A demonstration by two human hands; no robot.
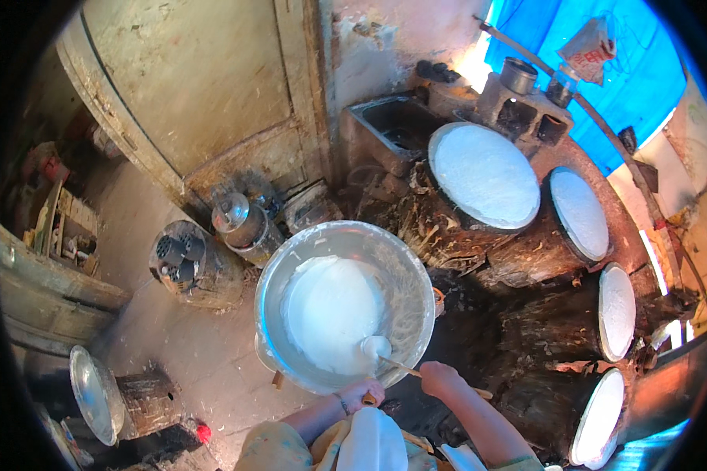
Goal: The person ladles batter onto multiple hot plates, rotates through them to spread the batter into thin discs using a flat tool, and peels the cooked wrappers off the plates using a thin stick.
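Note:
A large metal basin holds white batter. My right hand grips the wooden handle of a ladle, whose white-coated bowl rests in the batter near the basin's front rim. My left hand rests on the basin's near rim, fingers curled over it. To the right, several round steamer tops stretched with white cloth stand on a dark stove; the biggest steamer top is at the back, another steamer top is closer to my right arm.
A metal kettle and a small charcoal burner stand left of the basin by a wooden door. A round metal lid leans at lower left. A stone trough and blue tarpaulin are behind.

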